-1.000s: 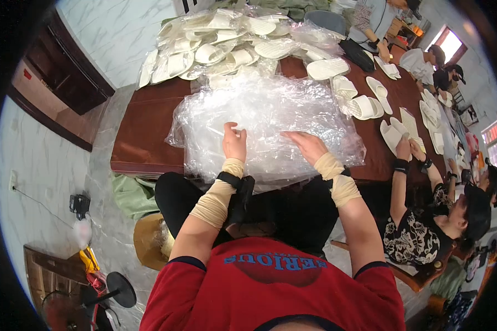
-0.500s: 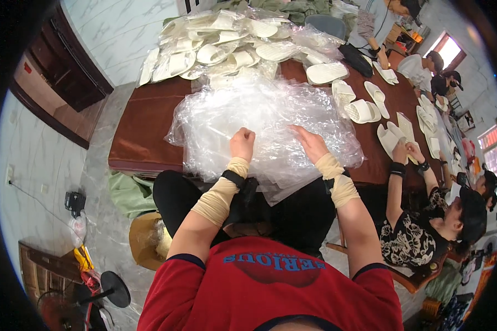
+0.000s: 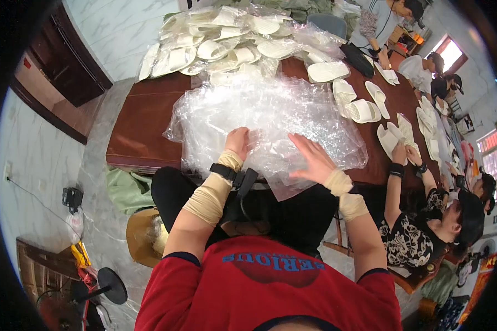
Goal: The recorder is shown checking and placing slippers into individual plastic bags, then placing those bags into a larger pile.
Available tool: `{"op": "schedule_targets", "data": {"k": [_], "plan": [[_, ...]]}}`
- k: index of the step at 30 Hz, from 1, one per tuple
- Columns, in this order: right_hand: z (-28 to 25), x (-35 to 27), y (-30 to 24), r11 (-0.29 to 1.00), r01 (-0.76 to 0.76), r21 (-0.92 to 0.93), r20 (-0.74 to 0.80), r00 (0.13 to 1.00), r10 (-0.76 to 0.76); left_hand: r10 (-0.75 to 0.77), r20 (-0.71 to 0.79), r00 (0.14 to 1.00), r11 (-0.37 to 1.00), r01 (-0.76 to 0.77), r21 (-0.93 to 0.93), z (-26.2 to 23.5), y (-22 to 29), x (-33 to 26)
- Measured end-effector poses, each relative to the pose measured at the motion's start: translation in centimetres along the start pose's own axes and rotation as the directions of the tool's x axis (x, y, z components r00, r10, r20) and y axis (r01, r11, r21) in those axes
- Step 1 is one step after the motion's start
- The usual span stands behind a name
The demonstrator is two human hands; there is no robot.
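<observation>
A broad, loose pile of clear plastic bags [image 3: 204, 118] lies on the brown-covered table in front of me. Over its near part, the fingers of my left hand [image 3: 237, 143] are closed, pinching the film of a bag. My right hand [image 3: 313, 159] is open above the pile's near right part, thumb and fingers spread, holding nothing. Both forearms wear beige sleeves, and a dark strap with a small black device [image 3: 247, 179] sits at my left wrist.
A heap of cream slippers in clear bags [image 3: 218, 52] fills the table's far side. Unbagged slippers [image 3: 364, 110] lie to the right. There a co-worker's hands [image 3: 406, 153] handle a slipper. An open cardboard box [image 3: 141, 240] stands on the floor at left, near a fan [image 3: 111, 286].
My right hand has opened, thumb now spread from the fingers, and come slightly nearer to me. My left hand has turned and shifted a little left. The top bags lie slightly differently.
</observation>
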State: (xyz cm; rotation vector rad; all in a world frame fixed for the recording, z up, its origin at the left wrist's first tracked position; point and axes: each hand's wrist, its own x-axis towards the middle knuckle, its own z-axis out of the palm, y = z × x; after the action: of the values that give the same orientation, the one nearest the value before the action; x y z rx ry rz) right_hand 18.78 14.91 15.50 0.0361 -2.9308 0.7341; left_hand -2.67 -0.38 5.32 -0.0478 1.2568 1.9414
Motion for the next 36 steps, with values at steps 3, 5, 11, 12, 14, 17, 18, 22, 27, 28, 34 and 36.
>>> {"op": "schedule_targets", "data": {"k": [3, 5, 11, 12, 14, 17, 18, 22, 27, 28, 34, 36], "plan": [[1.9, 0.8, 1.1, 0.99, 0.03, -0.141, -0.18, 0.982, -0.055, 0.028, 0.008, 1.0, 0.999, -0.028, -0.036, 1.4, 0.1, -1.0], [3.1, 0.9, 3.4, 0.985, -0.086, -0.15, -0.288, 0.957, 0.04, 0.037, 0.026, 0.999, 0.996, -0.035, -0.087, 2.1, 0.5, -1.8], [1.7, 3.9, 1.6, 0.987, -0.153, 0.056, -0.52, 0.839, 0.16, 0.041, 0.161, 0.986, 0.999, -0.046, 0.023, 2.5, 1.6, -4.5], [1.8, 4.3, 1.3, 0.998, -0.061, 0.035, -0.417, 0.906, 0.07, 0.069, 0.153, 0.986, 0.998, -0.068, -0.011, 2.6, 1.4, -4.4], [2.2, 4.7, 0.3, 0.992, 0.122, -0.015, -0.209, 0.97, -0.123, 0.097, 0.14, 0.985, 0.995, -0.091, -0.048, 2.5, 1.2, -4.2], [3.2, 4.4, -0.7, 0.981, 0.058, -0.184, -0.182, 0.979, -0.092, 0.043, 0.091, 0.995, 0.997, -0.036, -0.069, 2.6, 1.5, -3.9], [3.3, 4.5, -0.4, 0.981, 0.058, -0.184, -0.181, 0.979, -0.092, 0.06, 0.122, 0.991, 0.995, -0.05, -0.083, 2.5, 1.3, -3.8], [2.1, 5.5, 0.4, 0.994, -0.009, -0.108, -0.231, 0.973, -0.016, 0.064, 0.268, 0.961, 0.977, -0.005, -0.215, 2.0, 1.6, -3.2], [-0.2, 4.6, 2.7, 0.968, -0.041, 0.249, -0.405, 0.903, 0.143, -0.009, 0.237, 0.971, 0.979, 0.057, -0.195, 1.7, 0.1, -3.8], [-0.9, 4.1, 2.8, 0.98, -0.041, 0.196, -0.406, 0.906, 0.12, 0.017, 0.283, 0.959, 0.993, 0.018, -0.12, 1.2, -0.5, -3.9], [-1.8, 0.4, 5.7, 0.969, -0.171, 0.18, -0.327, 0.918, 0.223, -0.022, 0.016, 1.0, 0.999, 0.023, -0.03, 2.7, -2.0, -4.1], [-0.3, -0.2, 7.0, 0.964, -0.185, 0.191, -0.304, 0.923, 0.237, -0.066, -0.004, 0.998, 0.996, 0.066, 0.053, 3.9, -2.6, -3.7]]}}
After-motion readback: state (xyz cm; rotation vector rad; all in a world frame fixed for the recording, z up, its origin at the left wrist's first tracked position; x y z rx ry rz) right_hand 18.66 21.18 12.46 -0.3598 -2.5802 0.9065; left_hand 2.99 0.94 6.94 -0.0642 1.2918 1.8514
